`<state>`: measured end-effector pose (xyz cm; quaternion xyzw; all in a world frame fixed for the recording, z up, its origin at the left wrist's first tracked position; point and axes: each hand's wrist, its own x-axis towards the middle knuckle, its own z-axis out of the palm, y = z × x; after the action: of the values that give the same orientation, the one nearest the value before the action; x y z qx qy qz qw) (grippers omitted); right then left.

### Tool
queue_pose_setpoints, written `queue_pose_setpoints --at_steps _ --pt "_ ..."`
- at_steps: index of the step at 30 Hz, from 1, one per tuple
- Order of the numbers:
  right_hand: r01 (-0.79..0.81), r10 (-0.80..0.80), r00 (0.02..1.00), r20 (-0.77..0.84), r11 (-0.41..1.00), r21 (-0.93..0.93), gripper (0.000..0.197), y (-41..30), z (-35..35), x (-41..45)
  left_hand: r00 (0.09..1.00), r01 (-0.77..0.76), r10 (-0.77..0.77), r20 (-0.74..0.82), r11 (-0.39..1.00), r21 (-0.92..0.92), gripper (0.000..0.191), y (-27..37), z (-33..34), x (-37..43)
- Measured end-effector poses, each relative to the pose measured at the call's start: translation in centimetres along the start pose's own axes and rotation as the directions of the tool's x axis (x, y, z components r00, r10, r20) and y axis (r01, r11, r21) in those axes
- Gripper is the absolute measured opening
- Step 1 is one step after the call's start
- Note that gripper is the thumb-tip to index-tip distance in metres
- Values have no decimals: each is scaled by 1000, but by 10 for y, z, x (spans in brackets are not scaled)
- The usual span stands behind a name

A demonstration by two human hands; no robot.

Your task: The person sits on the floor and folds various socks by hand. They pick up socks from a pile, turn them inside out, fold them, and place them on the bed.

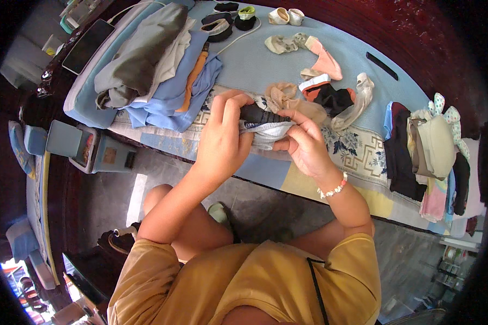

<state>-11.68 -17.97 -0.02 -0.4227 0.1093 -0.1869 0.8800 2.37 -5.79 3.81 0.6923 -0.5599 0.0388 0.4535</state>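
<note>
Both my hands hold a grey and dark sock (264,132) above the front edge of the cushioned bench. My left hand (227,134) grips its dark left part, and the fingers of my right hand (305,140) pinch its light grey cuff. Just beyond lie a sheer beige sock (293,103), a black sock with orange and white (333,97) and a sheer pale sock (360,101). Farther back are a pink sock (325,61) and a patterned pale sock (284,44). Rolled socks (217,26) and a rolled white pair (285,16) sit at the back.
Folded clothes (146,57) are stacked at the left beside a smartphone (88,46). More folded clothes (433,142) lie at the right end. A black flat strip (382,66) rests near the back edge. A lidded bin (101,150) stands on the floor at the left. A white cable crosses the bench.
</note>
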Motion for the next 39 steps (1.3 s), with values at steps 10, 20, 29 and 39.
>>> queue_pose_setpoints --at_steps 10,20,29,39 --pt "17 -19 998 59 999 40 30 -7 -9 1 873 485 -412 259 687 -541 35 -7 -3 10" --pt "-14 -3 993 122 990 138 28 -9 -3 -3 640 694 -275 718 -195 -693 33 -15 -9 3" --pt "-191 103 923 371 960 207 22 -24 -6 -8 683 684 -124 720 -238 -690 33 -12 -8 0" --pt "-120 89 906 413 991 51 26 -22 -16 3 719 691 -115 685 17 -723 17 -14 -23 4"
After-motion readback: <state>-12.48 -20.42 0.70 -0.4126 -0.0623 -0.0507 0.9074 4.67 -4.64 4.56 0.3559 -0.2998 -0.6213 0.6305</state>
